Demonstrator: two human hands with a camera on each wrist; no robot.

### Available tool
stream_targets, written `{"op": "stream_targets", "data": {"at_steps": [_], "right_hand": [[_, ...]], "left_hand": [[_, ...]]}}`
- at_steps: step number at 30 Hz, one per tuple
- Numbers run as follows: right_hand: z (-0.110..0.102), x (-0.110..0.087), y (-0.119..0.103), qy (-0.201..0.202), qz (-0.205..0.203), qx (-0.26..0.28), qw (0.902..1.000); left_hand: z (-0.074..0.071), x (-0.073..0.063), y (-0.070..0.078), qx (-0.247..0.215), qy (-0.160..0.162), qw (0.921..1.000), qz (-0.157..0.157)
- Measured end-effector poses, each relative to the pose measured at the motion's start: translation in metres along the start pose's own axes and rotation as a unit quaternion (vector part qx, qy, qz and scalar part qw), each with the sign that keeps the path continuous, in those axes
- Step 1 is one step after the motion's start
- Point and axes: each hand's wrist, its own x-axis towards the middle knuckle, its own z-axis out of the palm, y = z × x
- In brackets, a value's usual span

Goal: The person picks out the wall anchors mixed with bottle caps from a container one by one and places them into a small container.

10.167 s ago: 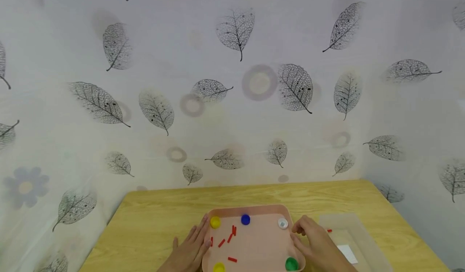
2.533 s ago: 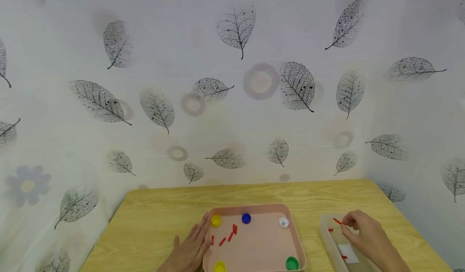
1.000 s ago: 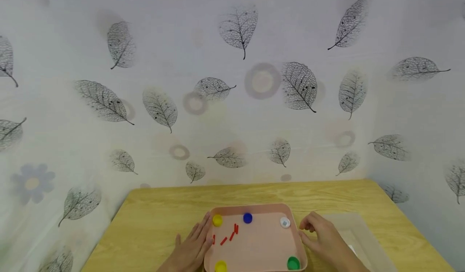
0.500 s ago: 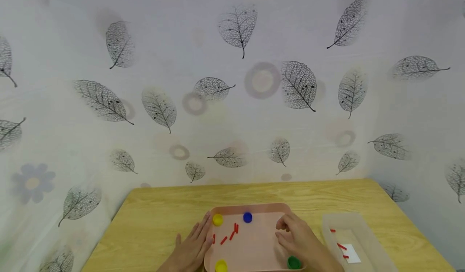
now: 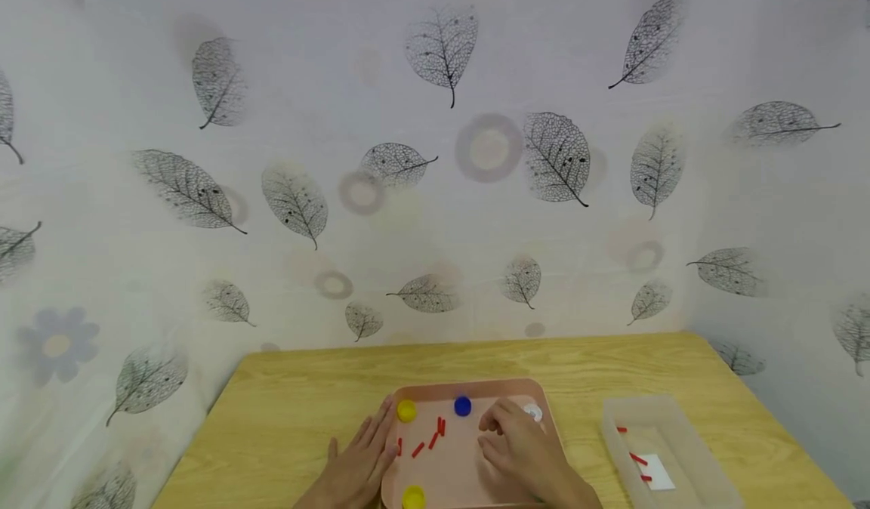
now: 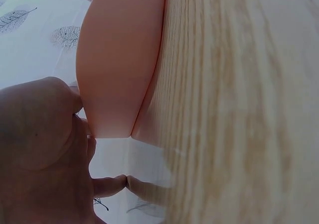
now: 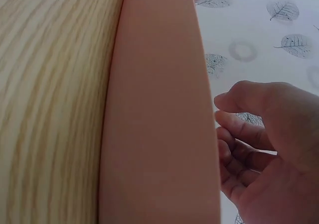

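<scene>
My left hand (image 5: 360, 460) lies along the left side of a pink tray (image 5: 476, 387) in the head view, its fingers straight and touching the rim. The left wrist view shows one fingertip down at the tabletop beside the tray wall. Over the right half of the tray is my right hand (image 5: 519, 445), fingers loosely bent. Thumb and index finger (image 7: 239, 127) stand slightly apart in the right wrist view, with nothing seen between them. Several short red sticks (image 5: 418, 449) lie in the tray, left of the right hand. Three more red sticks (image 5: 639, 459) lie in a translucent box.
The translucent box (image 5: 703, 448) stands right of the tray, with a white card (image 5: 658, 472) inside. Around the tray sit yellow caps (image 5: 406, 411), a blue cap (image 5: 463, 405) and a partly covered white cap (image 5: 534, 411). A patterned wall (image 5: 435, 214) rises behind the wooden table (image 5: 306, 380).
A red stick left the tray's front; my right hand pinched one over the box 2.5 seconds ago. The box went from one visible stick to three. The right hand then moved left over the tray.
</scene>
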Motion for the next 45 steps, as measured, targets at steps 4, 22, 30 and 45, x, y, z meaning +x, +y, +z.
{"op": "stream_targets", "data": {"at_steps": [4, 22, 30, 45], "right_hand": [[0.008, 0.006, -0.004, -0.022, 0.030, 0.022, 0.9990], [0.047, 0.030, -0.013, -0.042, 0.097, -0.022, 0.9942], [0.060, 0.034, -0.023, -0.064, 0.144, -0.031, 0.9869], [0.069, 0.039, -0.022, -0.034, 0.134, -0.093, 0.9859]], "left_hand": [[-0.001, 0.000, 0.000, -0.002, 0.000, 1.0000, -0.004], [-0.001, 0.000, 0.000, 0.005, -0.001, 1.0000, 0.007], [-0.003, -0.003, -0.001, 0.000, -0.007, 0.9999, 0.008], [-0.003, -0.003, -0.001, 0.003, -0.001, 0.9999, 0.017]]}}
